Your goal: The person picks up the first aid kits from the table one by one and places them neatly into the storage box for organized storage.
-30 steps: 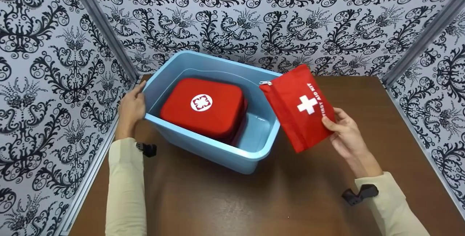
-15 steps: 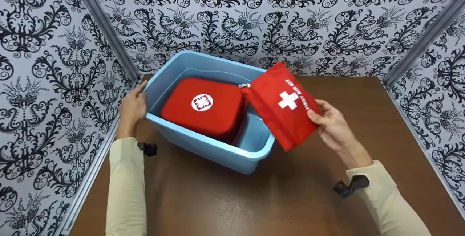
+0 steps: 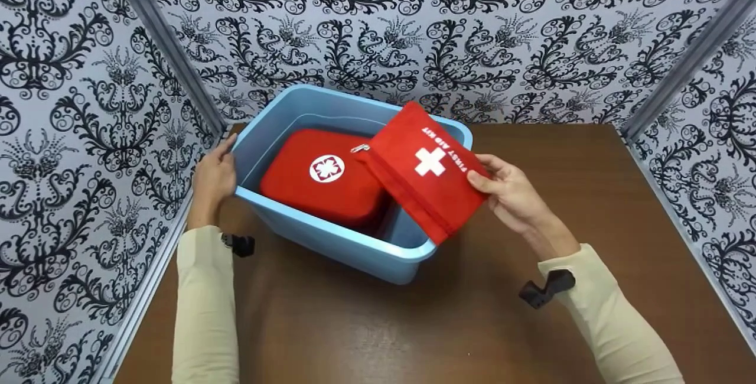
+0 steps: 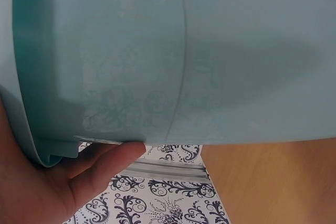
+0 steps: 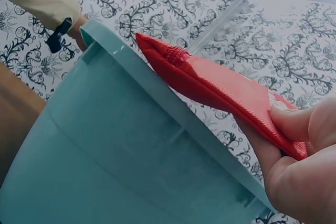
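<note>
In the head view a light blue plastic bin (image 3: pixel 331 248) stands on the table, a red hard-looking case (image 3: pixel 295 189) with a round white emblem inside it. My left hand (image 3: pixel 214 177) holds the bin's left end by the rim; in the left wrist view its fingers (image 4: pixel 107 167) lie against the outer wall under the lip. My right hand (image 3: pixel 514 195) pinches a flat red first aid pouch (image 3: pixel 407 177) by one edge, thumb on the printed face. The pouch slants over the bin's right end and overlaps the case's right side in this view. A zipper pull (image 3: pixel 359 148) hangs off its left corner.
The brown wooden table (image 3: pixel 354 331) extends in front of the bin and to its right. Walls with black-and-white scroll patterns (image 3: pixel 378 29) close off the back and both sides, with grey strips (image 3: pixel 168 47) at the corners.
My right hand has carried the pouch leftward, from beside the bin's right rim to over its right end. My left hand and the bin stay about where they were.
</note>
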Demonstrator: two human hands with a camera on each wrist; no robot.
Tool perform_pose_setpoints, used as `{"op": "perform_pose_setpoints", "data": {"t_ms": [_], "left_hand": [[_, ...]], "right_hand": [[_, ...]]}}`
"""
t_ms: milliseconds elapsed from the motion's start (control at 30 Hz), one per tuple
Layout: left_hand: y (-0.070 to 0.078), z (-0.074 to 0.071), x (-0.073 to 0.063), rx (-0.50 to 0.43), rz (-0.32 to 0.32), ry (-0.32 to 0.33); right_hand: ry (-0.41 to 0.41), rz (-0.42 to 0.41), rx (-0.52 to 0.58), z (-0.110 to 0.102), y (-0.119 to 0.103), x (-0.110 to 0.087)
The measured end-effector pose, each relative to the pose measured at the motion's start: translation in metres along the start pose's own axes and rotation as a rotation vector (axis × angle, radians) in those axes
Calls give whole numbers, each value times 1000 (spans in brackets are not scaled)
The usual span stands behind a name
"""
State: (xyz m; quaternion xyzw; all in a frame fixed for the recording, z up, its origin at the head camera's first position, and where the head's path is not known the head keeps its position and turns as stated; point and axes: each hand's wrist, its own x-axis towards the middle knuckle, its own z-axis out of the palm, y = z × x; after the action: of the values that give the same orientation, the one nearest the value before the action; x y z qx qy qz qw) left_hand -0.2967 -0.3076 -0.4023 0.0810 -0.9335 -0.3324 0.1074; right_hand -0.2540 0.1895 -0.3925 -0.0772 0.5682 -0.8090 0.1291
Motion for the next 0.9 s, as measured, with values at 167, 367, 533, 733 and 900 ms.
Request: {"op": "perform_pose_setpoints", "data": {"t_ms": [167, 367, 533, 733, 900], "left_hand": [[0, 0, -1, 2, 6, 16], [1, 1, -1, -8, -3, 15], [1, 1, -1, -9, -4, 11], [1, -1, -1, -4, -9, 11], [2, 0, -1, -5, -11, 3]], "right_hand": [[-72, 22, 6, 7, -6, 7], [-89, 100, -19, 19, -12, 20], [-102, 173, -41, 34, -15, 33], [-141, 218, -78, 54, -21, 51], [-154, 252, -78, 65, -22, 65]]}}
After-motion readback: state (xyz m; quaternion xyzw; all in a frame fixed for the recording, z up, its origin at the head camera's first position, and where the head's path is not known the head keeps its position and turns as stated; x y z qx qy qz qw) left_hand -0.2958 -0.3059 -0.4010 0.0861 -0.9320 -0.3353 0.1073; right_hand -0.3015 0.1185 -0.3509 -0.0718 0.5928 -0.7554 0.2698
